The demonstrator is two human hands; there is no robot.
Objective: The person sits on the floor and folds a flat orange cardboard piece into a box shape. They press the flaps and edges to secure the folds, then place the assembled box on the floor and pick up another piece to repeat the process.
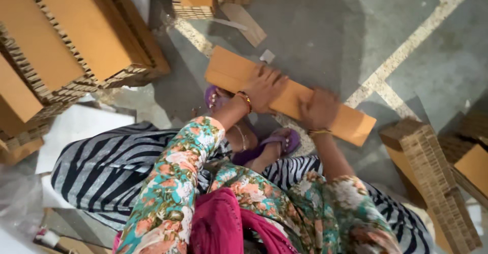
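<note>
**Both hands flat on the cardboard strip**

Nearest me, floral sleeves lead down to my hands. Left hand [264, 87] and right hand [318, 109] both press palm-down, fingers spread, on a long flat tan cardboard strip [231, 71] lying on the grey concrete floor [315, 25], just beyond my purple sandals [284, 141]. Its long axis runs upper left to lower right. Judging by the stacks of corrugated cardboard pieces [76, 45] around, plenty is done; this strip isn't stacked yet.

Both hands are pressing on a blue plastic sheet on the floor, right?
Not quite. In the head view the left hand and right hand do press on something on the floor, but it is a flat brown cardboard piece, not blue plastic.
</note>
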